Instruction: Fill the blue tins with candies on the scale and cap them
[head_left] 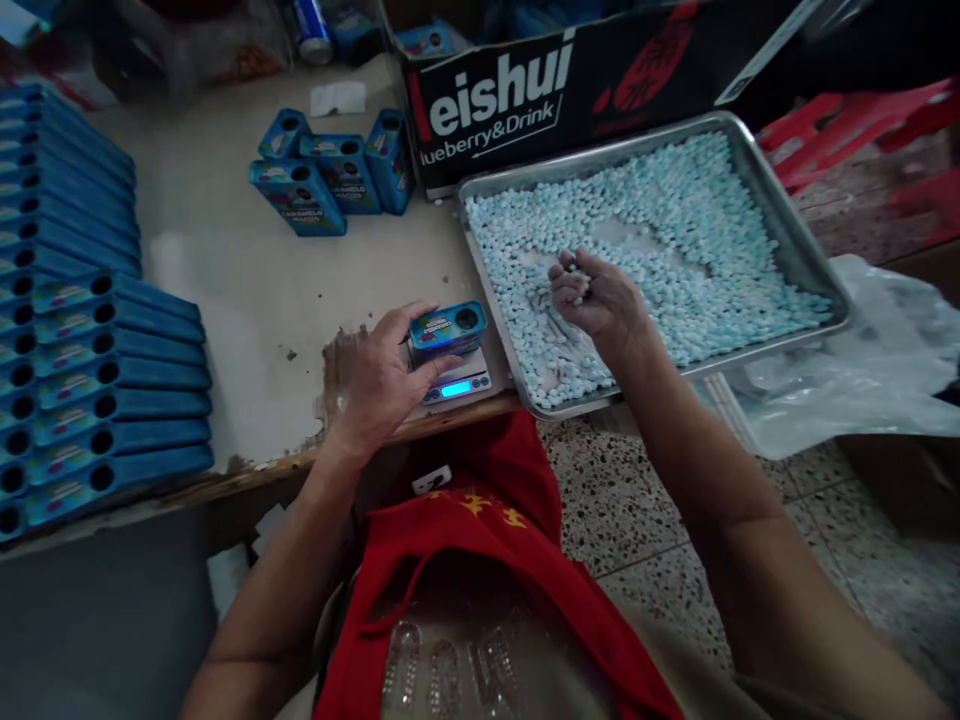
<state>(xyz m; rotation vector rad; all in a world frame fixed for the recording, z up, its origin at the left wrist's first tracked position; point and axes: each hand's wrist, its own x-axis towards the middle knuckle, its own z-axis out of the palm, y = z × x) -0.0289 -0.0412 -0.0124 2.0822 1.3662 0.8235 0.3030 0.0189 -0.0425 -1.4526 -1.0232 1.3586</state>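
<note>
My left hand (397, 365) is wrapped round a small blue candy box (448, 330) with a round dark hole in its top. That box stands on a small digital scale (457, 385) whose display glows blue, at the table's front edge. Over the metal tray (814, 250), my right hand (596, 295) is turned up with curled fingers, holding several pale blue candies (576, 272). A layer of the same candies (675, 190) covers much of the tray, with bare metal showing in patches.
Stacked blue boxes (112, 400) with holes fill the table's left side. Several more boxes (337, 175) stand at the back, beside a black carton (517, 100). A clear plastic bag (862, 370) lies under the tray's right side. The table's wooden front edge (300, 458) is worn.
</note>
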